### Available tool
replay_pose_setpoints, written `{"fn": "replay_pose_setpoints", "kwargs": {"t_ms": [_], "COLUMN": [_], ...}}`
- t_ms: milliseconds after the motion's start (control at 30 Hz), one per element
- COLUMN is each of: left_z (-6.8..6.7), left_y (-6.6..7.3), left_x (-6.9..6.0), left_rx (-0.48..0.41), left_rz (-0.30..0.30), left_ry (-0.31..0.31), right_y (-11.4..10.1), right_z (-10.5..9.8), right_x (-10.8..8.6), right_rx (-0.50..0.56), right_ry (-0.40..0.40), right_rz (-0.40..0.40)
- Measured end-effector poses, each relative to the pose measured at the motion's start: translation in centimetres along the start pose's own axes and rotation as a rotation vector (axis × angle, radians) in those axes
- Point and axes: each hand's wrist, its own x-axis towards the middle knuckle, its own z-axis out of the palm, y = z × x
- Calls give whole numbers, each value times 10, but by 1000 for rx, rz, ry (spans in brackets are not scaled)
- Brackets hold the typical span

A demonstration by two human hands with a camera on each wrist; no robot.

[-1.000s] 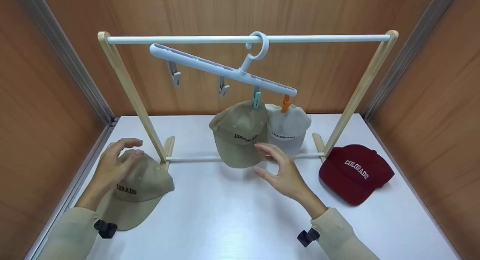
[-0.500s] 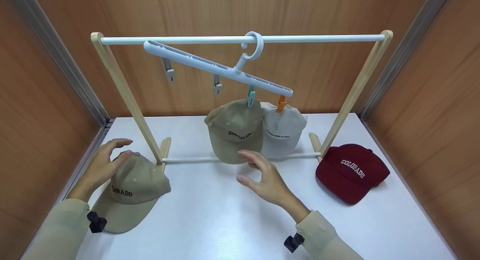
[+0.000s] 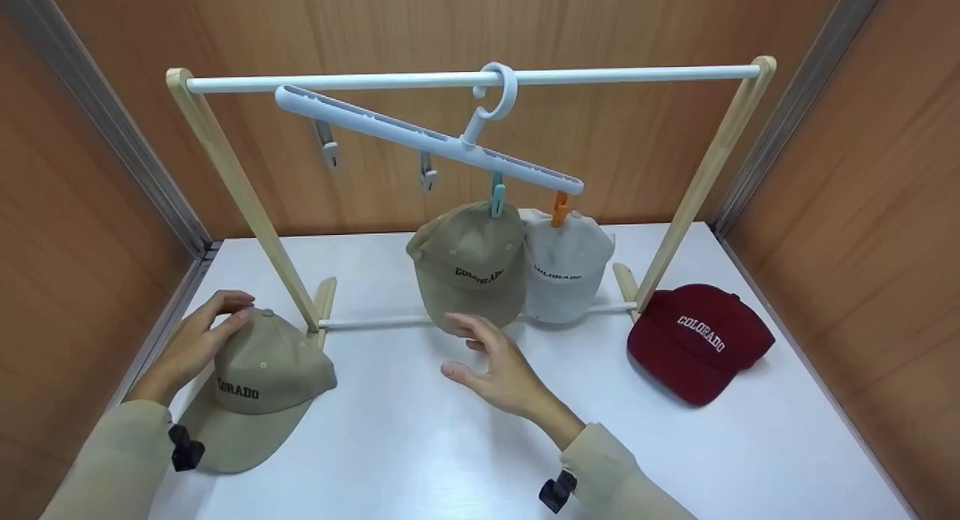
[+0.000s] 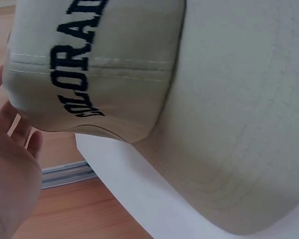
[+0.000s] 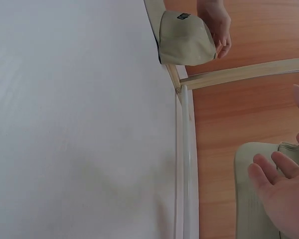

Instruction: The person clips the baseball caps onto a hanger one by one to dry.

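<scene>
On the left of the table lies a beige baseball cap [image 3: 281, 362] with dark COLORADO lettering. Beside its crown is my left hand [image 3: 187, 347], fingers loosely bent near the top; the left wrist view shows fingers [image 4: 17, 124] along the crown's edge, and whether they touch it I cannot tell. Another beige cap [image 3: 469, 257] hangs from a teal clip [image 3: 497, 199] on a tilted pale-blue hanger [image 3: 420, 136]. A whitish cap [image 3: 566, 261] hangs next to it from an orange clip [image 3: 559, 208]. My right hand [image 3: 499, 370] holds nothing, its fingers spread below the hanging beige cap's brim.
A maroon cap [image 3: 701, 344] lies at the right. The hanger hooks over the white top bar [image 3: 637, 75] of a wooden-legged rack. Two grey clips [image 3: 330, 152] dangle from the hanger's raised left end. A lower bar [image 3: 375, 323] crosses the rack. Wooden walls surround the table.
My right hand has moved left and down, away from the hanging caps. The left hand has come down closer to the beige cap on the table. The view has shifted slightly.
</scene>
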Motion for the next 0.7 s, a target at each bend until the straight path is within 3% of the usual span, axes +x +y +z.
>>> {"fn": "replay_pose_setpoints", "kwargs": {"t_ms": [367,700], "left_z": [7,4], "left_y": [-5,-3], "left_x": [-4,-8], "left_rx": [60,84], "left_rz": [-33,-54], "left_ry": [6,10], "right_y": [6,8], "right_z": [7,11], "right_x": [0,2], "right_rx": [22,32], "right_ry": [-20,-28], "right_rz": [49,51]}}
